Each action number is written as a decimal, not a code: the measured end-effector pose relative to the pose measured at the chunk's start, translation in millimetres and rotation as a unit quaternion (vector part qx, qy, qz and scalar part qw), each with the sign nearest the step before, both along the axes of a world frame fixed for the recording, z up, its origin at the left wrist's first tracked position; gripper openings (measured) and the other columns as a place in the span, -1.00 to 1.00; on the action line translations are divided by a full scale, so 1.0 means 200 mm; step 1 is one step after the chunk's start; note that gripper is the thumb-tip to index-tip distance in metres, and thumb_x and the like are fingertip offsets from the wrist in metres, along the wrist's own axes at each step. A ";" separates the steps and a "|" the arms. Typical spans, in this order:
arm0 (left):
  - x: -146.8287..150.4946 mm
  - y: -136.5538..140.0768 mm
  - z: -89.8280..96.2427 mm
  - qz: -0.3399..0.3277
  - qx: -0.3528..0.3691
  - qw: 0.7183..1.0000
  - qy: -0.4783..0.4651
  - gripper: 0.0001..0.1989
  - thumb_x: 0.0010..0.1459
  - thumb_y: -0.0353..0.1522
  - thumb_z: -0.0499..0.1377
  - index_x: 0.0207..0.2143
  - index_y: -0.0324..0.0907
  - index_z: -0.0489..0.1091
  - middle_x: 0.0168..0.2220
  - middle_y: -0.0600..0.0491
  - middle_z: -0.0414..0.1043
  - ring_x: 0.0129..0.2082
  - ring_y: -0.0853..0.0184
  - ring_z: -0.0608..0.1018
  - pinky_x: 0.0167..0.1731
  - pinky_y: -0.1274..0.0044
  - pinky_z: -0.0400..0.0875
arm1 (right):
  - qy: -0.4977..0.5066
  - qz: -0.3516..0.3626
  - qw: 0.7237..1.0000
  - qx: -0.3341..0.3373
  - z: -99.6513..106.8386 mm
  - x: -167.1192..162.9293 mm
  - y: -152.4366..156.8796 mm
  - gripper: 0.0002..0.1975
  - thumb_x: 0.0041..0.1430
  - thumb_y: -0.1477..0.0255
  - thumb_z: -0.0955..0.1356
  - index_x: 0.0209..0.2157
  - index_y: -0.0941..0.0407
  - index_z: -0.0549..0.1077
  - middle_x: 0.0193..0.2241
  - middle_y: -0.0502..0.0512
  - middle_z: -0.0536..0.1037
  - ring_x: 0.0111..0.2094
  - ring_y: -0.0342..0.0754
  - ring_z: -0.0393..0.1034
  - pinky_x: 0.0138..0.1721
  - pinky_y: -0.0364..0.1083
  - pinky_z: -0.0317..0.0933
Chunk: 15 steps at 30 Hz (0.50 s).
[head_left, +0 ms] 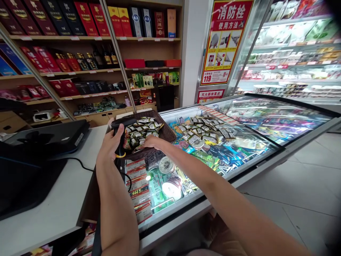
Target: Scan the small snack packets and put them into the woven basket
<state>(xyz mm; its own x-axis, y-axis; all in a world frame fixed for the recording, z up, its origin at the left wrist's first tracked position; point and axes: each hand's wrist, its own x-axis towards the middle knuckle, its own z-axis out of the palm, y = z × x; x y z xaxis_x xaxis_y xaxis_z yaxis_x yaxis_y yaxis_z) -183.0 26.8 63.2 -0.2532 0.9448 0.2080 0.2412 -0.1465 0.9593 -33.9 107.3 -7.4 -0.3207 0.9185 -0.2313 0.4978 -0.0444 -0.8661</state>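
The left hand (pixel 109 142) has its fingers wrapped round a black pistol-shaped handheld scanner with a yellow-edged base (pixel 124 122), at the left side of a brown woven basket (pixel 168 132). The right hand (pixel 152 141) reaches into this basket, among small shiny dark-and-white packets (pixel 145 126); whether its fingers grip one, I cannot tell. A loose heap of similar packets (pixel 207 128) lies on the silver-framed, glass-topped freezer (pixel 263 168), right of the basket.
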 end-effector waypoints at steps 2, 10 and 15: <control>0.01 0.00 0.00 -0.007 -0.021 1.000 -0.007 -0.49 0.01 0.12 0.29 -0.36 -0.15 0.39 -0.57 0.12 0.32 -0.67 0.40 0.34 -0.70 0.55 0.22 | 0.145 -0.067 0.987 -0.001 -0.02 0.06 0.02 -0.72 -0.16 0.53 0.58 -0.38 0.17 0.49 -0.48 0.00 0.54 -0.38 -0.04 0.49 -0.34 -0.12 0.38; 0.09 0.05 -0.03 -0.056 -0.047 0.997 -0.030 -0.46 -0.11 0.12 0.36 -0.42 -0.16 0.41 -0.47 0.06 0.42 -0.63 0.41 0.37 -0.69 0.56 0.26 | 0.549 -0.253 0.793 0.073 -0.13 0.65 0.04 -0.74 -0.06 0.57 0.54 -0.38 0.10 0.42 -0.48 -0.09 0.56 -0.39 -0.15 0.51 -0.21 -0.13 0.47; 0.18 0.11 -0.07 -0.102 -0.065 0.993 -0.014 -0.43 -0.13 0.13 0.37 -0.39 -0.18 0.43 -0.40 0.00 0.49 -0.63 0.41 0.39 -0.68 0.55 0.25 | 0.651 -0.302 0.696 0.031 -0.24 0.95 0.01 -0.80 0.13 0.43 0.47 -0.31 0.04 0.36 -0.40 -0.07 0.62 -0.29 -0.04 0.57 -0.22 0.06 0.54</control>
<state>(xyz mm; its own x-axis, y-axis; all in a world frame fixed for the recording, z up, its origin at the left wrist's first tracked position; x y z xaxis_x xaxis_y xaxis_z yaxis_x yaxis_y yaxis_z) -147.1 47.9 49.1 -0.0581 0.9954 0.0757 0.1917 -0.0632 0.9794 155.6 109.5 -54.9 0.2266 0.9722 -0.0592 -0.8033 0.1522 -0.5758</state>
